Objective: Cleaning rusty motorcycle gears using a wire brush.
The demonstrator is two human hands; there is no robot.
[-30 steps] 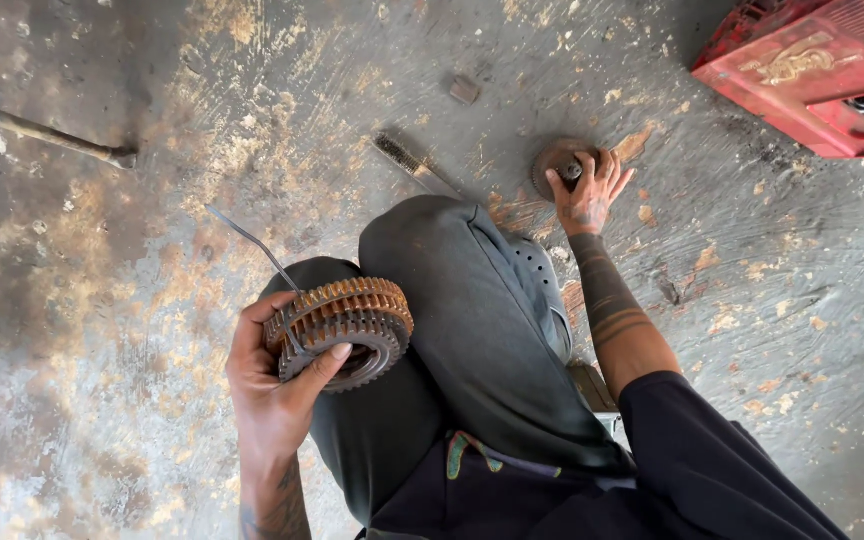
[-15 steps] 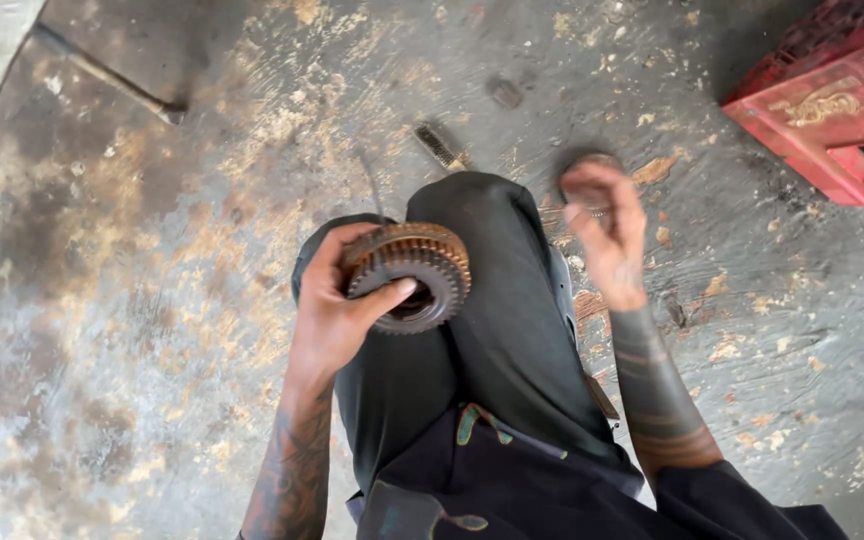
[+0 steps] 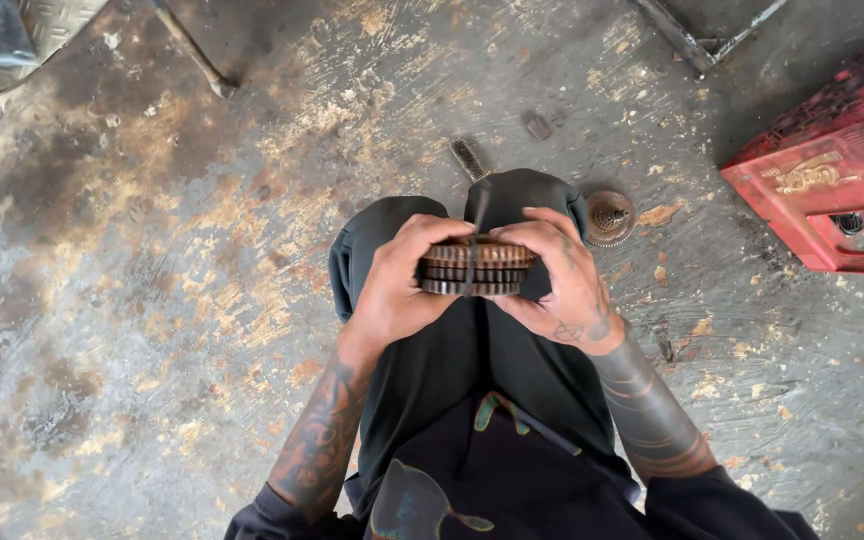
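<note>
Over on the far left, a thin metal rod (image 3: 192,50) lies on the stained, dirty floor (image 3: 122,300). Moving along, the left hand (image 3: 397,285) wraps its fingers tight around one side of a rusty stack of gears (image 3: 474,266). The gears sit just above the person's knees in dark trousers (image 3: 452,360), right in the middle. The right hand (image 3: 557,280) grips the other side, fingers pressed on too. It looks like the person is squeezing or lining up the gears together. That calls for a firm, even push from both sides so the teeth stay straight. A small round rusty part (image 3: 609,217) rests on the floor by the right knee. Far right sits a red plastic crate (image 3: 832,180).
</note>
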